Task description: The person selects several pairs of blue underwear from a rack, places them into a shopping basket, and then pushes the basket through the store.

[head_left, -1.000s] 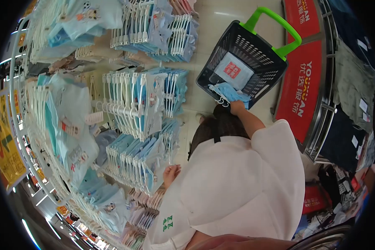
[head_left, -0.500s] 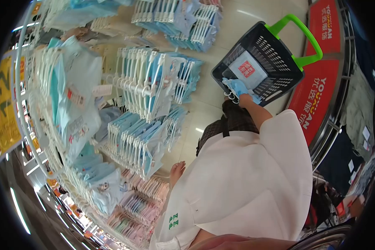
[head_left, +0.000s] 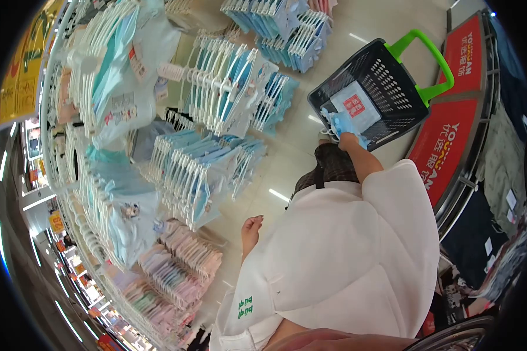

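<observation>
My right hand (head_left: 349, 141) is closed around a light blue garment (head_left: 344, 124), with white hanger parts (head_left: 329, 134) sticking out at its left. The garment overlaps the near side of a dark shopping basket (head_left: 386, 88) with a bright green handle (head_left: 441, 64). Whether the garment rests on the basket cannot be told. A pale flat item with a red print (head_left: 357, 107) lies inside the basket. My left hand (head_left: 252, 228) hangs beside my white top, fingers loosely curled in with nothing seen in them. Nearest to it are racks of light blue clothes on white hangers (head_left: 184, 175).
Pink clothes on hangers (head_left: 187, 257) hang low on the left, and more light blue garments (head_left: 129, 99) above them. A yellow price sign (head_left: 26, 70) stands far left. Along the right runs a red-fronted display stand (head_left: 445, 140) with folded dark clothes (head_left: 474, 228).
The view has shifted, so the racks sit further right at the top and the pink clothes show more. My left hand appears slightly higher; my right hand keeps hold of the blue garment.
</observation>
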Action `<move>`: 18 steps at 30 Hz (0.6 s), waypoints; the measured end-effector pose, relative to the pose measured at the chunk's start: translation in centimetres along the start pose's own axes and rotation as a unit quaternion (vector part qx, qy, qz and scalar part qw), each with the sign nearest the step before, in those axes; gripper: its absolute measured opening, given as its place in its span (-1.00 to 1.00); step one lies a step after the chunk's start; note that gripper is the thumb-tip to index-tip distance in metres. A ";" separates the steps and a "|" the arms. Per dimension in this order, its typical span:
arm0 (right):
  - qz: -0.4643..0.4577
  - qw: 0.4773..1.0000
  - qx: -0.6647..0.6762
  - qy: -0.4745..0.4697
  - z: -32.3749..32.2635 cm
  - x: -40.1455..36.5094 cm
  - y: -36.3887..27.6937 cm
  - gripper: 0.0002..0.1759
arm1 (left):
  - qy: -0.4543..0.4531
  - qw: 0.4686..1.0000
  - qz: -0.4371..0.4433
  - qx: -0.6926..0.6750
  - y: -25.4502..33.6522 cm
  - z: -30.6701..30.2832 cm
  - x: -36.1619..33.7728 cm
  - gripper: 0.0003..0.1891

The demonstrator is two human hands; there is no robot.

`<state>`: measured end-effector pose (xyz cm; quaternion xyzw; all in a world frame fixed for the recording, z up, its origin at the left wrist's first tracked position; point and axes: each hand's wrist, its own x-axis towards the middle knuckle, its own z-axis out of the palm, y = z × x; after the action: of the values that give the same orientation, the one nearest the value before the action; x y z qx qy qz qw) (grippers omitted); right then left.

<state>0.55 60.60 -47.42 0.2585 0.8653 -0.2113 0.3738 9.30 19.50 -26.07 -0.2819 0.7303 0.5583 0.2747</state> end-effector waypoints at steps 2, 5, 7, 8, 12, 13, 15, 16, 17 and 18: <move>0.007 1.000 0.017 0.009 1.6 -0.3 -0.5 -0.65 | -0.009 0.999 -0.021 -0.040 -3.9 -0.7 -1.4 -0.86; 0.015 0.997 0.038 0.064 2.3 -1.8 -0.7 -0.67 | -0.015 0.994 -0.055 -0.093 -7.3 -1.1 -4.2 -0.85; 0.025 0.993 0.090 0.072 1.1 -3.2 -0.8 -0.68 | -0.008 0.991 -0.064 -0.117 -8.5 -1.1 -5.5 -0.84; 0.041 0.985 0.148 0.081 0.5 -3.4 -0.7 -0.68 | 0.006 0.991 -0.060 -0.121 -8.8 -0.9 -6.2 -0.83; 0.060 0.949 0.245 0.188 2.1 3.1 2.7 -0.68 | 0.040 0.989 -0.064 -0.125 -11.6 -0.7 -6.9 -0.81; 0.055 0.951 0.238 0.191 1.6 3.1 3.0 -0.68 | 0.041 0.988 -0.064 -0.134 -12.6 -0.7 -6.9 -0.81; 0.050 0.915 0.297 0.269 0.0 2.9 3.6 -0.67 | 0.040 0.987 -0.051 -0.145 -14.1 -0.7 -6.6 -0.81; 0.046 0.914 0.294 0.274 -0.4 3.5 4.2 -0.67 | 0.038 0.987 -0.047 -0.150 -13.9 -0.3 -6.8 -0.81; 0.033 0.894 0.329 0.304 -1.0 4.1 4.7 -0.67 | 0.049 0.985 -0.049 -0.156 -13.6 0.1 -6.9 -0.81; 0.018 0.870 0.364 0.333 -1.7 4.7 4.7 -0.67 | 0.059 0.984 -0.048 -0.162 -13.0 0.3 -6.7 -0.82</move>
<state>-0.28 66.53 -50.73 0.4472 0.7952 -0.4059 -0.0531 23.30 17.63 -29.96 -0.3902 0.6309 0.6373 0.2084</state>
